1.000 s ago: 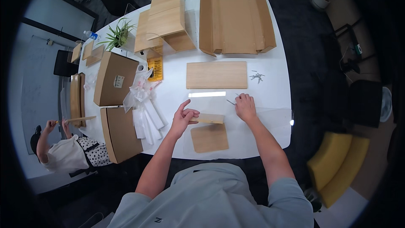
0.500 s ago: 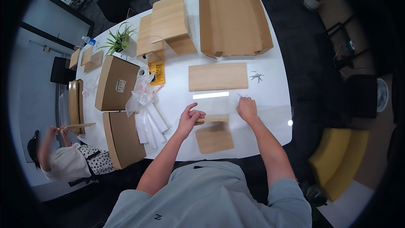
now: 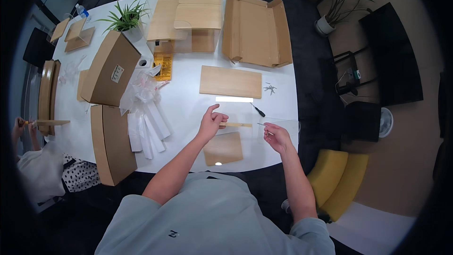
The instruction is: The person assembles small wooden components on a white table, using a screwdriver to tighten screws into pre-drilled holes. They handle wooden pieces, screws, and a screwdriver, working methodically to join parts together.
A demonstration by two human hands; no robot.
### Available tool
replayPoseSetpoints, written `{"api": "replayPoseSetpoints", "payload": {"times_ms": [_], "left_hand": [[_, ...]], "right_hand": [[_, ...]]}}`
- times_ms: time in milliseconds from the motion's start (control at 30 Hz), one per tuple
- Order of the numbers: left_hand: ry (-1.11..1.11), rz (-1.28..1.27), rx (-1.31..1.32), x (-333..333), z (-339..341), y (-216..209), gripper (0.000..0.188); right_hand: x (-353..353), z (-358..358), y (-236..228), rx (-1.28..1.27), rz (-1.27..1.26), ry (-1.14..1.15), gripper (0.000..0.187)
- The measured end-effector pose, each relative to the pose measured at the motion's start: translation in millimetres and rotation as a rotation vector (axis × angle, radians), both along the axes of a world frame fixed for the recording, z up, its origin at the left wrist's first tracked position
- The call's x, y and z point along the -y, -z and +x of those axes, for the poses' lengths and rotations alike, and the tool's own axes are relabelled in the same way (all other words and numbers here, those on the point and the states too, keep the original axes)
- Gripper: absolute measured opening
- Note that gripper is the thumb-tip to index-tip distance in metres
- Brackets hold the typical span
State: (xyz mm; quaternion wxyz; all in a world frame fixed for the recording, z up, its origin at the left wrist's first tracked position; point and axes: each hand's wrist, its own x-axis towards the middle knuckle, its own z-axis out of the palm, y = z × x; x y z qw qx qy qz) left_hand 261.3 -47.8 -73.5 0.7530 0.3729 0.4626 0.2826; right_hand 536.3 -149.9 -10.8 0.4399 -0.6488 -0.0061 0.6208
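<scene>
My left hand (image 3: 213, 123) grips the end of a narrow wooden board (image 3: 238, 124) standing on edge, its index finger held out above it. A clear sheet seems to adjoin this board, but its outline is hard to make out. Close to the board's other end, my right hand (image 3: 277, 137) pinches a small thin metal piece (image 3: 261, 124), perhaps a screw. Beyond that hand a black-handled screwdriver (image 3: 258, 110) lies on the white table (image 3: 184, 80). A squarish wooden panel (image 3: 223, 149) lies nearer me, and a longer wooden panel (image 3: 230, 82) lies farther off beside several loose screws (image 3: 270, 88).
Cardboard boxes (image 3: 113, 144), white strips (image 3: 152, 130) and crumpled plastic wrap (image 3: 140, 89) crowd the left. At the back stand a potted plant (image 3: 125, 20), a wood-and-clear-panel stand (image 3: 198, 14) and an open carton (image 3: 257, 30). A person (image 3: 40, 170) works at far left.
My right hand has drawn back toward me from the screwdriver, which now lies in plain view, and holds a small metal piece. The view has shifted rightward. My left hand keeps its grip.
</scene>
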Motion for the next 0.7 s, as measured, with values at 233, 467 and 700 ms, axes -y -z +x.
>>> {"api": "replayPoseSetpoints", "payload": {"times_ms": [233, 467, 700], "left_hand": [[0.011, 0.021, 0.033, 6, -3, 5, 0.048], [0.01, 0.032, 0.047, 5, -3, 12, 0.048], [-0.007, 0.057, 0.023, 4, -1, 19, 0.048]], "right_hand": [[5, -41, -37, -0.222, 0.047, -0.05, 0.03], [11, -56, -44, -0.36, 0.008, -0.091, 0.018], [12, -59, -47, -0.317, 0.066, -0.004, 0.017]]}}
